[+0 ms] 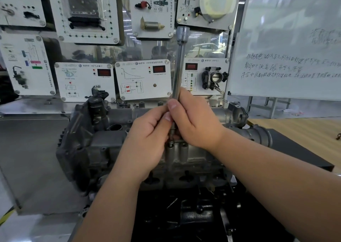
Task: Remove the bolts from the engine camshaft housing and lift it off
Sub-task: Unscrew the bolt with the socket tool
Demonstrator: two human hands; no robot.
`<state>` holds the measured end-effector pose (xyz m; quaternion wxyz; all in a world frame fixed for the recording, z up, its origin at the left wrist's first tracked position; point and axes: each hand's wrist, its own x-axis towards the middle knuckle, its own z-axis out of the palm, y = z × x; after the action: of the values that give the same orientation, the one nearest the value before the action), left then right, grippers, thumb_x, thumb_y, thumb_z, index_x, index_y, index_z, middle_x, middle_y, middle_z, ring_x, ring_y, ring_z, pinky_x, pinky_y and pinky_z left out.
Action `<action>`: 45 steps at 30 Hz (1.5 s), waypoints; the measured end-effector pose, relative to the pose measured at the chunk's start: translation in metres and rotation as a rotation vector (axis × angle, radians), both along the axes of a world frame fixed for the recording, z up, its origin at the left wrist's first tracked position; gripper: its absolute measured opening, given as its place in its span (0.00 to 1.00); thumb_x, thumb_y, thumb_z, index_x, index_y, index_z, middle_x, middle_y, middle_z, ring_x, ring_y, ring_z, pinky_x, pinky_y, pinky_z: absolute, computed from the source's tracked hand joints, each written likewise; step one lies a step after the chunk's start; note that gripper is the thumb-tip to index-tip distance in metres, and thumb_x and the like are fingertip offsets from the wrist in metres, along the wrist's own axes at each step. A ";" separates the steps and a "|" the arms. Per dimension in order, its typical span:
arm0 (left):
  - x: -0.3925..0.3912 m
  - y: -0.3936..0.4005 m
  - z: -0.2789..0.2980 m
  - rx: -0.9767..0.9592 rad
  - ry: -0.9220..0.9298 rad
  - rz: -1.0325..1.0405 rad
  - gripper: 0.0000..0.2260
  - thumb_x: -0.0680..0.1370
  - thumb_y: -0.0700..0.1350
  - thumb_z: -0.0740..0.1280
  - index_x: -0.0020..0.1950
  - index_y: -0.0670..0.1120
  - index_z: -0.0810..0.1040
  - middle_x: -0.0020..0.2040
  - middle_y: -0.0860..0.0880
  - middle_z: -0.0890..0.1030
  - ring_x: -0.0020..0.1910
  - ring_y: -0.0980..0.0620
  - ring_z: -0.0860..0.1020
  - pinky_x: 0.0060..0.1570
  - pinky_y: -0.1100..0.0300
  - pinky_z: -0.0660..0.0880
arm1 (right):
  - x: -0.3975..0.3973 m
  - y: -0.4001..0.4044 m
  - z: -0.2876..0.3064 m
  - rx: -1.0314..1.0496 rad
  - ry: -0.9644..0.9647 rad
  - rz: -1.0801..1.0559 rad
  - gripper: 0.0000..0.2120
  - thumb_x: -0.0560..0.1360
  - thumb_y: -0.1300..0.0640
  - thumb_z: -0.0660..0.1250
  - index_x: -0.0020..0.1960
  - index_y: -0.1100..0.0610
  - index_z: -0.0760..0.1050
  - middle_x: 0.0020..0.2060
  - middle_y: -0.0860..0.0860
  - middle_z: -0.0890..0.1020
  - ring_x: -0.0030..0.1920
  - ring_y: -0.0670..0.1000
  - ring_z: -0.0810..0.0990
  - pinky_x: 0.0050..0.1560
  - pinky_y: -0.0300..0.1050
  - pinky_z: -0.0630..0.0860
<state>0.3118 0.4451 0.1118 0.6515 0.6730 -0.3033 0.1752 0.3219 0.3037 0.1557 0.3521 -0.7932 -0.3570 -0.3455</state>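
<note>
Left hand [147,131] and right hand [195,118] both curl their fingers around the lower shaft of a long chrome socket extension bar [178,64], standing upright. Just below the fingertips, its tip sits on a small bolt [171,143] in the grey cast-metal camshaft housing [114,131], still seated on the engine. Risk: any tilt could slip the bit and round the bolt head.
</note>
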 end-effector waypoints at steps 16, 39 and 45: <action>-0.005 -0.005 0.000 0.043 -0.044 0.117 0.09 0.81 0.54 0.61 0.56 0.61 0.80 0.47 0.61 0.85 0.47 0.63 0.83 0.48 0.61 0.78 | -0.012 0.004 -0.007 0.162 0.134 -0.019 0.12 0.83 0.52 0.58 0.42 0.56 0.67 0.30 0.42 0.70 0.32 0.41 0.69 0.33 0.36 0.66; -0.007 -0.004 -0.001 0.057 -0.071 0.104 0.14 0.81 0.58 0.59 0.62 0.60 0.80 0.53 0.59 0.85 0.53 0.60 0.83 0.53 0.57 0.76 | -0.017 0.003 -0.008 0.117 0.181 0.031 0.12 0.84 0.50 0.55 0.55 0.45 0.78 0.51 0.52 0.85 0.50 0.45 0.82 0.51 0.43 0.78; -0.006 -0.008 -0.002 0.016 -0.082 0.188 0.09 0.77 0.59 0.65 0.54 0.60 0.80 0.50 0.56 0.86 0.51 0.55 0.84 0.53 0.41 0.81 | -0.016 0.004 -0.011 0.146 0.147 0.051 0.12 0.81 0.46 0.60 0.62 0.45 0.74 0.38 0.37 0.80 0.44 0.39 0.81 0.44 0.32 0.76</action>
<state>0.3059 0.4368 0.1100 0.6138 0.6958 -0.2669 0.2605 0.3057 0.3075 0.1446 0.4428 -0.7792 -0.3245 -0.3024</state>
